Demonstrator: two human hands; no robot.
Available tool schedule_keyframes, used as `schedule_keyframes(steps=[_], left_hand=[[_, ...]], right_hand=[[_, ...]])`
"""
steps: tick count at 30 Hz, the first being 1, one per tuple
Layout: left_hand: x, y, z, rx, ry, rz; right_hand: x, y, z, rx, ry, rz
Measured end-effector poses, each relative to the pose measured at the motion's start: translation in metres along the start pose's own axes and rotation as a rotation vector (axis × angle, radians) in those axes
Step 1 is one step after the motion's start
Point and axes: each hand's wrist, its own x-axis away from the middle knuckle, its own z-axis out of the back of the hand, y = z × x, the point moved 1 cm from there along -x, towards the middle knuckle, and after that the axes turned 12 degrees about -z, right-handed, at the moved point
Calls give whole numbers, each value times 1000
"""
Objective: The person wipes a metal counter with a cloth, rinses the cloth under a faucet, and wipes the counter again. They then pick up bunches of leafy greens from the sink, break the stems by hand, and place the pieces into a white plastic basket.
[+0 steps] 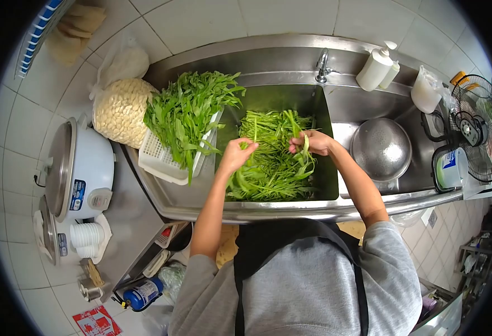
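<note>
A thick heap of water spinach [274, 179], long green stems with narrow leaves, fills the left basin of the steel sink [329, 168]. Over its left side, my left hand [240, 153] is closed in a pinch, with a thin green stem at its fingertips. Across the heap, my right hand [315, 143] grips a few leafy stems [302, 159] whose leaves hang down below the fingers. Beside the basin on the left, a white perforated basket [162, 159] carries a tall pile of leafy greens [192, 106] that spills over its rim.
The faucet [322, 66] rises behind the basin. A metal colander [381, 150] lies in the right basin, with pump bottles [375, 68] behind it. A bag of pale cloves or beans [124, 112] and a large rice cooker [86, 171] stand left. A fan [472, 129] is at right.
</note>
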Motion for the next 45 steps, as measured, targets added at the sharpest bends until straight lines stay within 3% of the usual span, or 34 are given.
schedule_keyframes(steps=[4,6,9,10,13,18,21,23,25,28,34,40,42,43,45], left_hand=[[14,-26,8,-511,1,-40],[14,-18,-4,-493,-1,60],[8,14,-32,-369,-31,-15],[6,25,-40,-311,18,-175],[-4,56,-59,-351,-59,-179],[-18,56,-74,-436,14,-257],[-18,51,-71,-483,-11,-206],[-19,41,-69,-490,-28,-191],[-23,26,-63,-155,-78,-132],[-21,21,-52,-8,-133,-131],[-17,30,-45,13,-141,-97],[-25,18,-58,-30,-38,-124],[-24,15,-60,39,4,-328],[-22,18,-58,40,4,-328],[-18,22,-53,-190,-91,-225]], right_hand=[[-15,21,39,-92,250,11],[-13,16,39,-125,252,1],[-10,5,27,-56,391,-23],[-9,1,17,-29,431,-3],[-7,-7,-11,-11,475,20],[-26,3,-22,-6,427,62],[-20,0,-34,-337,65,92],[-13,-4,-38,-324,49,75],[-13,-3,-35,-308,36,57],[-14,-3,-28,-210,13,137],[-6,-12,-36,-124,43,73],[-20,-3,-45,-337,52,185],[-17,-5,-43,-314,102,134],[-18,-7,-41,-236,32,183],[-18,-10,-39,-157,-37,233]])
